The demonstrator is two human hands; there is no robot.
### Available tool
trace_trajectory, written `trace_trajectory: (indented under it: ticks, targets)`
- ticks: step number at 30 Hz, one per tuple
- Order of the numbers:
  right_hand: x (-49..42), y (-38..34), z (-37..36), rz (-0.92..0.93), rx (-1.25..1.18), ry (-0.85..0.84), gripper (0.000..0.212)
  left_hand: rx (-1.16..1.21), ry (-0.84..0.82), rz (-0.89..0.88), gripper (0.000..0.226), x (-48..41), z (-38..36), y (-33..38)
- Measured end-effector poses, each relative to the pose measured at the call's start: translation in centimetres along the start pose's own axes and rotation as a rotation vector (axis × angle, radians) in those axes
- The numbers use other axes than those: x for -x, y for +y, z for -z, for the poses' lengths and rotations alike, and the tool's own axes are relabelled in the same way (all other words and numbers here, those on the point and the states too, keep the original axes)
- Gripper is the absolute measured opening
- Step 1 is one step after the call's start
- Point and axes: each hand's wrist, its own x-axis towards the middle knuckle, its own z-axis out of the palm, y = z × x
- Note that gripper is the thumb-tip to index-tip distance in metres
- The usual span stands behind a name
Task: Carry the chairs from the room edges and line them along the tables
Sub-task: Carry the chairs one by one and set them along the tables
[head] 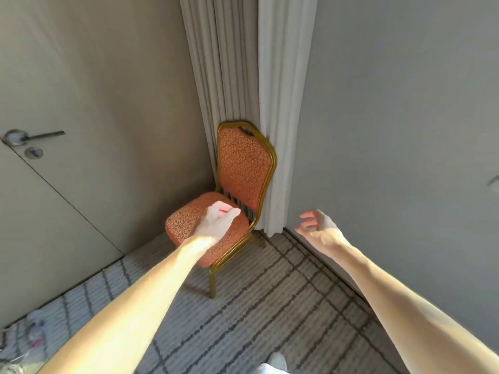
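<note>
Banquet chair (244,168) stands in the corner, backrest upright against the curtain (280,103). Left hand (218,221), loosely curled and empty, is over the seat and nearer. Right hand (317,228), fingers spread, has the backrest at 10 o'clock.

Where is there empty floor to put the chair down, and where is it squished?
Bare carpet lies in front of the chair, between the door and the right wall. A narrower strip runs between the seat and the door-side wall. It is crowded in the corner, where the backrest touches the curtain, and lower left, where clutter lies.
</note>
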Motion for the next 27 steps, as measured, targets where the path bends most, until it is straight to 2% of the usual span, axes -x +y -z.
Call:
trace_trajectory:
  ticks: [7, 10, 14, 20, 23, 27]
  targets:
    - [-15.8, -4.3, 1.8, 0.110, 0.119, -0.154, 0.039, 0.136, 0.095, 0.079, 0.039, -13.6, -1.5, 2.8]
    - [-21.0, -5.5, 2.3, 0.148, 0.154, -0.192, 0.041, 0.198, 0.076, 0.097, 0.046, -17.7, -2.4, 3.4]
    - [-30.5, -7.8, 2.3, 0.147, 0.184, -0.247, 0.039, 0.280, 0.083, 0.109, 0.027, -26.2, -3.8, 3.6]
    - [-44.3, -12.8, 2.0, 0.160, 0.181, -0.284, 0.043, 0.387, 0.061, 0.137, 0.035, -40.9, -4.8, 6.6]
    - [-49.6, -15.0, 1.6, 0.164, 0.211, -0.334, 0.045, 0.498, 0.088, 0.237, 0.021, -46.0, -5.3, 8.6]
    - [-54.2, -16.7, 0.2, 0.194, 0.326, -0.384, 0.052, 0.556, 0.109, 0.350, 0.019, -49.8, -6.1, 9.0]
